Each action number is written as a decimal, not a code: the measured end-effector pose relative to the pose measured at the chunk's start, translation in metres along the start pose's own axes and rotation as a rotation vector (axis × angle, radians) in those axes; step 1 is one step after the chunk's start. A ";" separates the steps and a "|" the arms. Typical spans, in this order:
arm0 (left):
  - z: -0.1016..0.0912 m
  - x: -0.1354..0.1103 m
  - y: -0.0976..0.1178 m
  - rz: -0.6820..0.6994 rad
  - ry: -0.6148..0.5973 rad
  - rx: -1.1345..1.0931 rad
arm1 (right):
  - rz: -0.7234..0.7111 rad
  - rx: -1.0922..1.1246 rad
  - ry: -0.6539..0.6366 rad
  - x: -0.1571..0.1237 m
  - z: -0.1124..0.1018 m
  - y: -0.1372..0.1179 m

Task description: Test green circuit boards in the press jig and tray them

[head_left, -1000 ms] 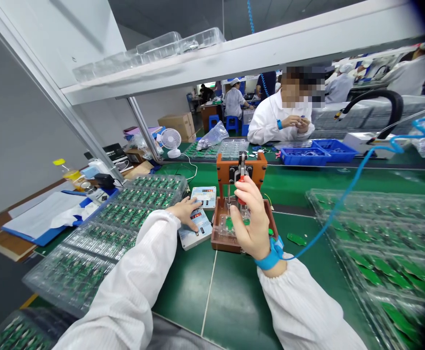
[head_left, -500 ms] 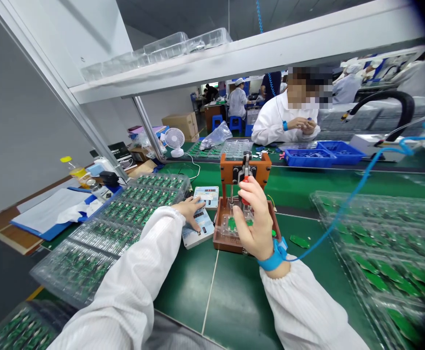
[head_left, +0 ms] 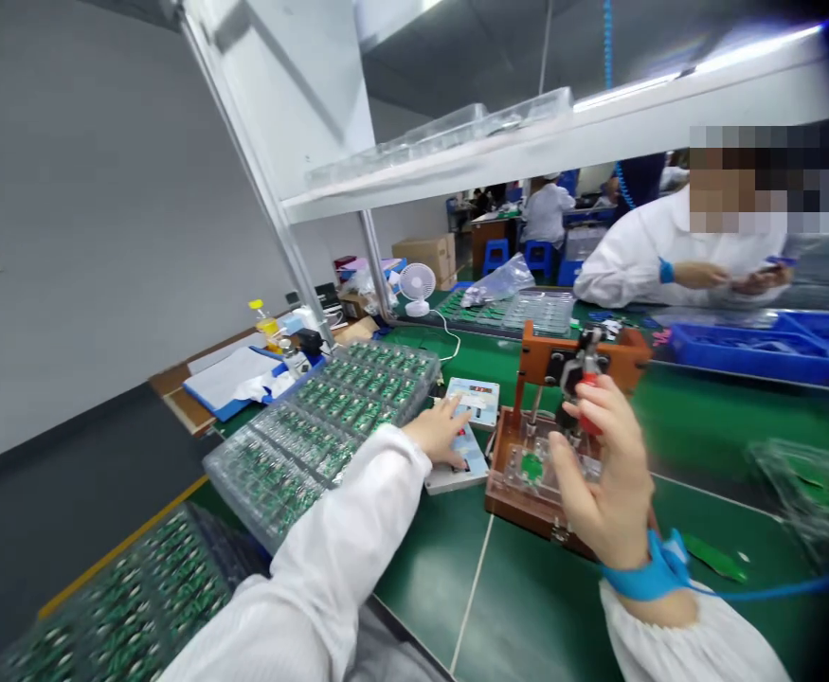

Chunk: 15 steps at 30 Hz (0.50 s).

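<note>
My left hand (head_left: 442, 434) lies with fingers spread over a pale blue-and-white instrument box (head_left: 457, 474), touching its top. A second similar box (head_left: 477, 398) with a small red display sits just behind it. My right hand (head_left: 609, 474), wearing a blue wrist strap (head_left: 648, 568), has its fingers curled on the red handle (head_left: 589, 403) of a toggle clamp, thumb held apart. The clamp is mounted on an orange-brown test fixture (head_left: 577, 355) with a wooden base. A green circuit board (head_left: 531, 467) lies in the fixture's clear plate. Part of the fixture is hidden behind my right hand.
Clear trays of green boards (head_left: 329, 417) stand on the left, another tray stack (head_left: 122, 606) lower down. A loose green board (head_left: 713, 557) and a tray (head_left: 812, 483) lie right. Behind are a fan (head_left: 417, 284), blue bins (head_left: 733, 352) and a co-worker (head_left: 641, 246).
The view has swung left, so the bench appears shifted right. My left hand stays on the box, and my right hand remains at the red handle.
</note>
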<state>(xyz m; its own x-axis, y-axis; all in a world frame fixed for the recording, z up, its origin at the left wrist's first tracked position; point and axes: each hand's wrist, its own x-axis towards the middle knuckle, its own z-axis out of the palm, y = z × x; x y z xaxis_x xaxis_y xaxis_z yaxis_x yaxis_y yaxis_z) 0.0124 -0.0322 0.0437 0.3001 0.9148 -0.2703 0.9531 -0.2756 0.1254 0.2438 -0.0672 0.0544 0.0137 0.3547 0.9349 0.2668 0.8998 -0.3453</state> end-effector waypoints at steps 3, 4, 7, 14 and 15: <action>0.017 -0.050 0.017 0.121 0.208 -0.113 | 0.028 0.035 0.001 -0.003 0.001 0.001; 0.020 -0.067 0.020 0.166 0.217 -0.143 | 0.039 0.046 0.002 -0.004 0.001 0.001; 0.018 -0.106 0.012 0.180 0.148 -0.200 | 0.054 0.055 0.008 -0.003 0.001 -0.001; -0.005 -0.105 -0.065 -0.346 0.348 0.061 | 0.062 0.079 0.009 -0.001 0.001 -0.002; -0.004 -0.100 -0.074 -0.392 0.357 0.094 | 0.064 0.078 0.008 -0.002 0.001 -0.001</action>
<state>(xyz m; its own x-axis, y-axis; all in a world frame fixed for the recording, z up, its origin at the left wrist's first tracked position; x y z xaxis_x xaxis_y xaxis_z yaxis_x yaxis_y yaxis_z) -0.0878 -0.1021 0.0649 -0.0954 0.9934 0.0637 0.9953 0.0963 -0.0106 0.2424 -0.0686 0.0533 0.0360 0.4108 0.9110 0.1889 0.8924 -0.4099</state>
